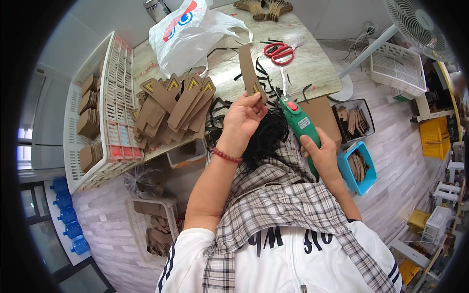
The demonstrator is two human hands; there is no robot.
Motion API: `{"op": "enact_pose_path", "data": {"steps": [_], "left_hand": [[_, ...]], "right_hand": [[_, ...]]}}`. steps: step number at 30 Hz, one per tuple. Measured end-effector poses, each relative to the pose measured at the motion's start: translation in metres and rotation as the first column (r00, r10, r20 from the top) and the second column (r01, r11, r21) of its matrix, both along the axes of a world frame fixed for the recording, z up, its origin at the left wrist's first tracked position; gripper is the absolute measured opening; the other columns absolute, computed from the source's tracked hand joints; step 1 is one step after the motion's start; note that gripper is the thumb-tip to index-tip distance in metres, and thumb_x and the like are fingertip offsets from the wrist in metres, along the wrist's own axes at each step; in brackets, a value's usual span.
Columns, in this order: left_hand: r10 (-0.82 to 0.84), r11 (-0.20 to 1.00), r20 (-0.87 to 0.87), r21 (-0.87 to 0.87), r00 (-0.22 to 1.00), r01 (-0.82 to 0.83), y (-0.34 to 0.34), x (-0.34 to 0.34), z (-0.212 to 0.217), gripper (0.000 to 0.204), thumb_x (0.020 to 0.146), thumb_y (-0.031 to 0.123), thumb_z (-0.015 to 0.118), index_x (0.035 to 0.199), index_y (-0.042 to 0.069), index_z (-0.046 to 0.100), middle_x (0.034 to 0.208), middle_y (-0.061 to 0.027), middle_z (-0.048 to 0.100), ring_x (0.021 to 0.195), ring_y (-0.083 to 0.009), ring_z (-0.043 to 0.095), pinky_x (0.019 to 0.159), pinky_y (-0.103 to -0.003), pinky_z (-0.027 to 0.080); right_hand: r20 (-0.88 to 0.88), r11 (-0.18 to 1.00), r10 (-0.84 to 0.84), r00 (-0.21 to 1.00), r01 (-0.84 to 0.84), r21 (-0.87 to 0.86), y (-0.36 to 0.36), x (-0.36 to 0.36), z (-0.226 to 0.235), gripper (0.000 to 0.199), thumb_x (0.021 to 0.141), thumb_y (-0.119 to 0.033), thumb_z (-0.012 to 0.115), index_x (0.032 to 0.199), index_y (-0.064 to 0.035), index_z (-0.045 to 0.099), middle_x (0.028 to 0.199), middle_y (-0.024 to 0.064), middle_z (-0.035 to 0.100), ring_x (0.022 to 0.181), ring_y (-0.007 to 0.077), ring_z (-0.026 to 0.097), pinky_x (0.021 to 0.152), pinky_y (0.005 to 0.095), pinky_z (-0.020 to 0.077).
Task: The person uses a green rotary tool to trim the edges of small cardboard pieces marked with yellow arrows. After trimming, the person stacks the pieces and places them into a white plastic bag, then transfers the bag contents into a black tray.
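White plastic crate (116, 100) far left, brown pieces stacked inside. Beside it, heap of brown strips (177, 108) with yellow chevrons on table (315, 63). Left hand (246, 116), red bead bracelet (227, 155) at wrist, pinches near end of single brown strip (250, 68) over table, thumb against fingers. Black scraps (268, 132) tangled beside it. Red-handled scissors (281, 53) beyond. Right hand (322, 152) wrapped round green handheld tool (298, 116); from where I stand, can't tell if tip touches scraps. Blue bin (370, 171) farther right, holding brown pieces.
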State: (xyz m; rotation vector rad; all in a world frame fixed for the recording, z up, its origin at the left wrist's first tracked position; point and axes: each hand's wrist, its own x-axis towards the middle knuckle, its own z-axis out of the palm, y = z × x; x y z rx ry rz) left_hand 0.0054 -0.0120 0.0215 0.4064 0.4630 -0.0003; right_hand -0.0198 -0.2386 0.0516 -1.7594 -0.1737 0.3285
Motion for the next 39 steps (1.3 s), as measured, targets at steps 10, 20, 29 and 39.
{"op": "enact_pose_path", "data": {"steps": [10, 20, 29, 39], "left_hand": [[0.148, 0.946, 0.116, 0.275, 0.982, -0.175, -0.008, 0.004, 0.002, 0.016, 0.085, 0.000, 0.061, 0.098, 0.006, 0.056, 0.092, -0.0053, 0.065, 0.085, -0.0183, 0.064, 0.076, -0.031, 0.050], [0.240, 0.898, 0.166, 0.336, 0.956, -0.284, -0.016, 0.006, -0.002, 0.016, 0.083, -0.001, 0.064, 0.096, 0.005, 0.057, 0.091, -0.0059, 0.066, 0.085, -0.0180, 0.064, 0.076, -0.031, 0.050], [0.253, 0.903, 0.162, 0.315, 0.954, -0.293, -0.022, 0.005, 0.004, 0.017, 0.079, -0.004, 0.066, 0.090, 0.004, 0.057, 0.086, -0.0067, 0.066, 0.075, -0.0159, 0.065, 0.066, -0.026, 0.051], [0.195, 0.908, 0.163, 0.343, 0.967, -0.241, -0.021, 0.005, 0.003, 0.018, 0.078, -0.006, 0.066, 0.091, 0.002, 0.058, 0.084, -0.0068, 0.066, 0.070, -0.0154, 0.065, 0.062, -0.024, 0.051]], "right_hand": [[-0.022, 0.999, 0.027, 0.999, -0.028, -0.029, 0.003, -0.006, 0.012, 0.039, 0.085, -0.029, 0.068, 0.107, 0.0023, 0.060, 0.069, -0.0011, 0.057, 0.056, 0.0041, 0.048, 0.050, 0.0206, 0.0399], [-0.021, 0.998, 0.040, 0.999, -0.040, -0.044, 0.007, -0.004, 0.017, 0.038, 0.085, -0.029, 0.068, 0.106, 0.0023, 0.060, 0.069, -0.0012, 0.057, 0.056, 0.0039, 0.048, 0.050, 0.0207, 0.0398], [-0.014, 0.999, 0.039, 0.999, -0.040, -0.024, 0.006, -0.003, 0.015, 0.035, 0.086, -0.029, 0.068, 0.102, 0.0017, 0.061, 0.068, -0.0015, 0.056, 0.055, 0.0037, 0.047, 0.050, 0.0202, 0.0400], [-0.014, 0.998, 0.055, 0.998, -0.055, -0.031, 0.004, 0.002, 0.019, 0.035, 0.085, -0.028, 0.069, 0.103, 0.0012, 0.061, 0.068, -0.0017, 0.056, 0.054, 0.0031, 0.047, 0.049, 0.0196, 0.0394]]}}
